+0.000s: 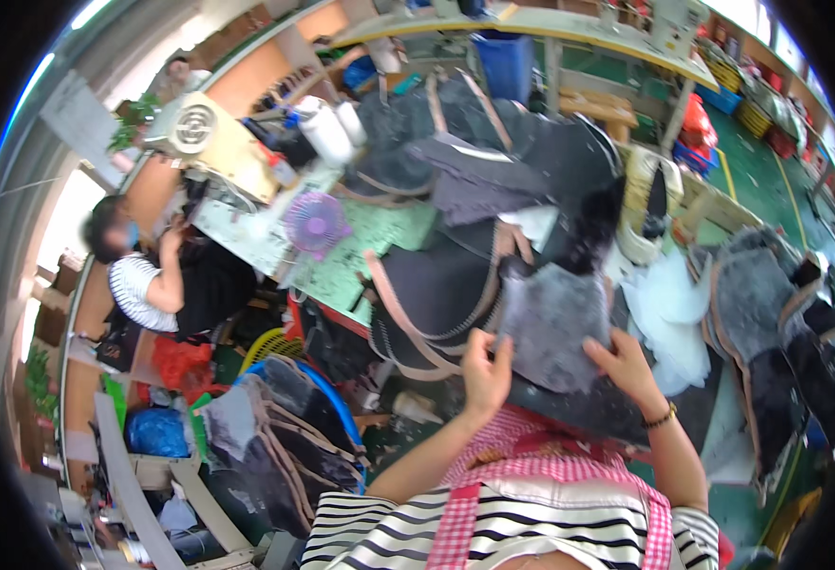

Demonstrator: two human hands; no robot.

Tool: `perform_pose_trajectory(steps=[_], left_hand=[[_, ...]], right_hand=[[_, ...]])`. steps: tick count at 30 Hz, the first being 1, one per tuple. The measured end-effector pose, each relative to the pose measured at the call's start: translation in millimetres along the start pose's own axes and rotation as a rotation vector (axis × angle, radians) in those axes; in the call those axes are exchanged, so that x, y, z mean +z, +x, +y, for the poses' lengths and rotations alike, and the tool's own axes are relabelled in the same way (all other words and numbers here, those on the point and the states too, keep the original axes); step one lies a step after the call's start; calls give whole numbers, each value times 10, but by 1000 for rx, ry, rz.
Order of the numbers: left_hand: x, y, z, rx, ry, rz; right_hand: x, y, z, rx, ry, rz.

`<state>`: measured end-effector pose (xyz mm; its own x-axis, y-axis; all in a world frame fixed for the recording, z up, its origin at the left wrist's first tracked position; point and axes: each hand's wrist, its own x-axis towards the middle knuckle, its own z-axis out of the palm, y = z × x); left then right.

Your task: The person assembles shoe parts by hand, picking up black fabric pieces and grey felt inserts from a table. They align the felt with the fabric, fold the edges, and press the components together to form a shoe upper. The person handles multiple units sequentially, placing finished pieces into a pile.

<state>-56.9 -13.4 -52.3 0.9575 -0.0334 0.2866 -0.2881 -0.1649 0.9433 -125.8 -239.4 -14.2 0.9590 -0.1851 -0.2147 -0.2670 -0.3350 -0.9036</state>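
Observation:
A grey, plush-looking fabric piece (555,328) is stretched between my two hands above the near edge of the worktable. My left hand (487,378) pinches its left edge, thumb on top. On the opposite edge, my right hand (626,369) grips it the same way, a beaded bracelet on the wrist. Black cut pieces with pink stitched trim (427,347) lie just left of the held piece. To its right are thin pale-blue sheets (669,309). Farther back, dark grey cut pieces (493,176) are heaped across the table.
A cream sewing machine (647,204) stands at the right, beside stacked fur pieces (755,304). A purple fan (316,223) sits left on the green tabletop. Lower left, a blue-rimmed basket (341,404) holds more pieces. A co-worker (147,275) sits at another machine (213,142).

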Motion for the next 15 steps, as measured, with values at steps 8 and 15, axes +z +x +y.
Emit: perform_pose_trajectory(steps=[8, 15], left_hand=[[-67, -176, 117, 87, 344, -75], [-37, -117, 102, 307, 525, -131]], right_hand=[[-182, 201, -79, -77, -102, -236], [-171, 307, -22, -222, -279, -280]])
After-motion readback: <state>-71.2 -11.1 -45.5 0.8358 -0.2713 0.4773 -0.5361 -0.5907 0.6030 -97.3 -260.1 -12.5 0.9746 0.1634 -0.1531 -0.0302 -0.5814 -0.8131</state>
